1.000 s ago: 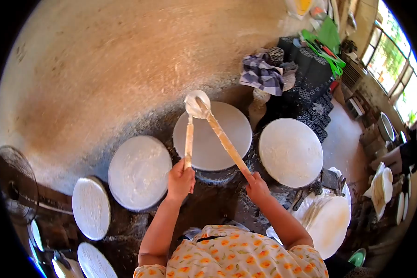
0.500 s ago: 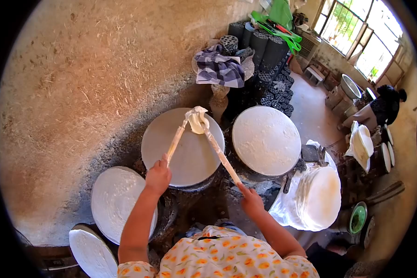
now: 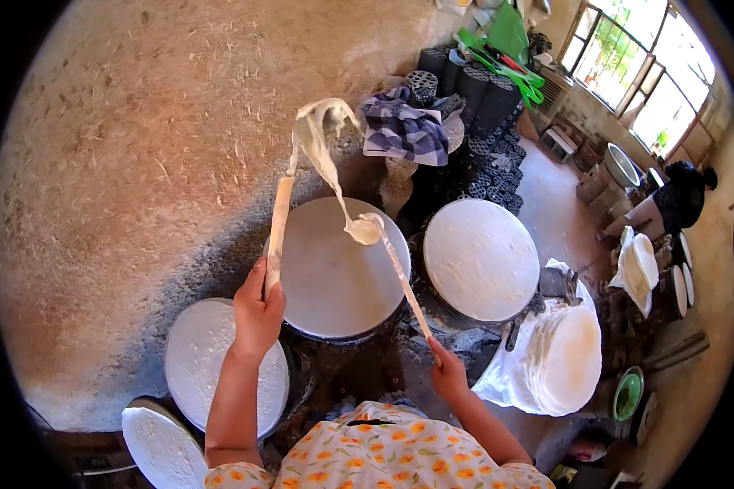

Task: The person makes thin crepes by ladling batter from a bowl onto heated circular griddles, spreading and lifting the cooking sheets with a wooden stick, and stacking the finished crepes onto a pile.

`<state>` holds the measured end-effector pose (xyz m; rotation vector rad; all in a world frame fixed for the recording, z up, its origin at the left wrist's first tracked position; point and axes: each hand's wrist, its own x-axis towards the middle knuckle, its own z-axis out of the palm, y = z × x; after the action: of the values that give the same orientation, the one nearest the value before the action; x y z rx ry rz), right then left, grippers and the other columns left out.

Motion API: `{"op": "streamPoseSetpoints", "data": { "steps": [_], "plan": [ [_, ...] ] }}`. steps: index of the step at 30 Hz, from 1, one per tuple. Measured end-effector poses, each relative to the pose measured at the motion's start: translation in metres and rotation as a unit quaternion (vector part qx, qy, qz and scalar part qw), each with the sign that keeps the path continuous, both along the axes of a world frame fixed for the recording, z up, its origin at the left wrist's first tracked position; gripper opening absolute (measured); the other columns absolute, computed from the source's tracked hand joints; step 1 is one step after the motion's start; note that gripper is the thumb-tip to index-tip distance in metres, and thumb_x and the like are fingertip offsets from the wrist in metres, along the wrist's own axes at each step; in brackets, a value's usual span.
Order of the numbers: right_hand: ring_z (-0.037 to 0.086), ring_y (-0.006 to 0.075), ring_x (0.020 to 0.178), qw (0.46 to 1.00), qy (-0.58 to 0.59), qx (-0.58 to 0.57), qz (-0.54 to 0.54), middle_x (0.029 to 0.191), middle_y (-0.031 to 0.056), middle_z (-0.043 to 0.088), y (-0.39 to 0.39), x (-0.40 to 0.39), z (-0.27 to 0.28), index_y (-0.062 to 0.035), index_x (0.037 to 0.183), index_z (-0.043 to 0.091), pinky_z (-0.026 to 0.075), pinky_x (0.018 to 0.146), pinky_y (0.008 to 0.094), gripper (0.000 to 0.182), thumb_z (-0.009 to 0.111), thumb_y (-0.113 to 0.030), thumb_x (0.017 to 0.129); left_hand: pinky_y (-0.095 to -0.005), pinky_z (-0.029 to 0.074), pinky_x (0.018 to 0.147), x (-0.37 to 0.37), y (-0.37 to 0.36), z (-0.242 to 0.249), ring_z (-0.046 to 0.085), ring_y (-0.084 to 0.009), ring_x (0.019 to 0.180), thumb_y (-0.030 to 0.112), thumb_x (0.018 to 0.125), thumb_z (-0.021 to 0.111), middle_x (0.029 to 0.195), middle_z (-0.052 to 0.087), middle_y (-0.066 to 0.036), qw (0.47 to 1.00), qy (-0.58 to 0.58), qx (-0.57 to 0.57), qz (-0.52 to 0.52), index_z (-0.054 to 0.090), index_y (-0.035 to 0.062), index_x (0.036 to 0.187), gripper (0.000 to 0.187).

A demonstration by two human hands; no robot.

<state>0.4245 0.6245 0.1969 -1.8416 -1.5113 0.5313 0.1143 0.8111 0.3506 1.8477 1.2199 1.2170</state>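
Note:
My left hand is closed round a wooden stick, raised nearly upright. From its far end hangs a stretched lump of pale, sticky dough. My right hand grips a second wooden stick, coated in white residue and slanting up to the left. A smaller clump of dough clings to its tip, and a thin strand joins the two lumps. Below them lies a round, smooth griddle. To its right sits another round plate with a white, flaky surface.
More round white plates stand at lower left. A stack of thin white sheets lies on plastic at right. Behind are a checked cloth and black perforated briquettes. Another person bends at far right, near a metal basin.
My left stick has risen up and to the left, pulling most of the dough off the griddle area into a long strand. My right stick has shifted slightly right and down.

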Motion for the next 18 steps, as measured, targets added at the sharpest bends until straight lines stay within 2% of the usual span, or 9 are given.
{"op": "streamPoseSetpoints", "data": {
  "steps": [1, 4, 6, 8, 9, 11, 12, 14, 18],
  "plan": [
    [0.058, 0.0372, 0.08, 1.0, 0.004, 0.026, 0.008, 0.087, 0.0182, 0.059, 0.005, 0.0, -0.005, -0.0212, 0.131, 0.049, 0.048, 0.071, 0.0422, 0.065, 0.053, 0.006, 0.073, -0.0188, 0.036, 0.039, 0.007, -0.008, 0.012, 0.044, -0.0046, 0.045, -0.001, 0.087, 0.044, 0.069, 0.051, -0.001, 0.98, -0.153, -0.129, -0.013, 0.046, -0.0007, 0.129, 0.042],
    [0.06, 0.039, 0.09, 0.999, -0.007, -0.05, -0.006, 0.098, 0.0242, 0.061, 0.045, -0.002, -0.011, -0.0171, 0.131, 0.05, 0.048, 0.079, 0.0392, 0.066, 0.049, 0.01, 0.071, -0.0192, 0.032, 0.033, -0.006, -0.01, 0.002, 0.039, -0.0046, 0.038, 0.0, 0.087, 0.043, 0.063, 0.049, 0.0, 0.939, -0.234, -0.25, -0.046, 0.048, -0.0011, 0.126, 0.039],
    [0.062, 0.0375, 0.09, 0.997, 0.067, -0.016, 0.025, 0.099, 0.0251, 0.062, 0.087, -0.009, -0.015, -0.0169, 0.131, 0.051, 0.048, 0.079, 0.0368, 0.064, 0.048, 0.009, 0.072, -0.0202, 0.034, 0.032, -0.017, -0.011, -0.007, 0.04, -0.0058, 0.039, -0.001, 0.089, 0.039, 0.066, 0.048, -0.001, 0.929, -0.237, -0.28, -0.047, 0.049, -0.003, 0.121, 0.034],
    [0.064, 0.0348, 0.088, 0.998, 0.05, -0.032, 0.019, 0.099, 0.0256, 0.062, 0.128, -0.026, -0.005, -0.0166, 0.129, 0.052, 0.048, 0.077, 0.0352, 0.06, 0.048, 0.008, 0.074, -0.0198, 0.034, 0.032, -0.03, -0.014, -0.015, 0.039, -0.0057, 0.039, 0.002, 0.09, 0.04, 0.065, 0.046, -0.001, 0.841, -0.384, -0.367, -0.103, 0.051, -0.0019, 0.116, 0.029],
    [0.064, 0.0348, 0.088, 0.998, 0.049, -0.033, 0.021, 0.099, 0.0256, 0.062, 0.144, -0.032, -0.003, -0.0166, 0.129, 0.052, 0.048, 0.077, 0.0352, 0.06, 0.048, 0.008, 0.074, -0.0198, 0.034, 0.032, -0.034, -0.018, -0.022, 0.039, -0.0057, 0.039, 0.002, 0.09, 0.04, 0.065, 0.046, -0.001, 0.841, -0.386, -0.367, -0.102, 0.051, -0.0019, 0.116, 0.029],
    [0.06, 0.0392, 0.096, 0.993, 0.074, -0.075, 0.051, 0.1, 0.0272, 0.061, 0.165, -0.039, -0.001, -0.0153, 0.129, 0.052, 0.048, 0.082, 0.0394, 0.059, 0.052, 0.003, 0.073, -0.0192, 0.033, 0.032, -0.042, -0.025, -0.035, 0.038, -0.0056, 0.039, 0.006, 0.091, 0.039, 0.064, 0.044, -0.001, 0.755, -0.512, -0.393, -0.115, 0.052, -0.0001, 0.11, 0.023],
    [0.06, 0.0392, 0.096, 0.993, 0.071, -0.076, 0.054, 0.1, 0.0272, 0.061, 0.163, -0.041, 0.001, -0.0153, 0.129, 0.052, 0.048, 0.082, 0.0394, 0.059, 0.052, 0.003, 0.073, -0.0192, 0.033, 0.032, -0.041, -0.029, -0.035, 0.038, -0.0056, 0.039, 0.006, 0.091, 0.039, 0.064, 0.044, -0.001, 0.754, -0.515, -0.392, -0.113, 0.052, -0.0001, 0.11, 0.023],
    [0.061, 0.0357, 0.1, 0.994, 0.085, -0.058, 0.043, 0.105, 0.0256, 0.061, 0.153, -0.043, 0.007, -0.0145, 0.129, 0.052, 0.047, 0.085, 0.0375, 0.06, 0.051, 0.005, 0.073, -0.0191, 0.033, 0.032, -0.036, -0.036, -0.03, 0.037, -0.0053, 0.039, 0.008, 0.091, 0.04, 0.064, 0.044, -0.001, 0.812, -0.439, -0.383, -0.037, 0.051, 0.0017, 0.107, 0.02],
    [0.064, 0.0271, 0.094, 0.998, 0.059, 0.019, 0.003, 0.108, 0.0203, 0.063, 0.099, -0.023, -0.018, -0.0147, 0.129, 0.053, 0.048, 0.082, 0.0306, 0.061, 0.049, 0.008, 0.072, -0.0182, 0.032, 0.03, -0.047, -0.035, -0.044, 0.038, -0.0049, 0.038, 0.009, 0.091, 0.042, 0.065, 0.044, -0.002, 0.803, -0.423, -0.418, -0.027, 0.051, -0.0002, 0.114, 0.025]
  ]
}}
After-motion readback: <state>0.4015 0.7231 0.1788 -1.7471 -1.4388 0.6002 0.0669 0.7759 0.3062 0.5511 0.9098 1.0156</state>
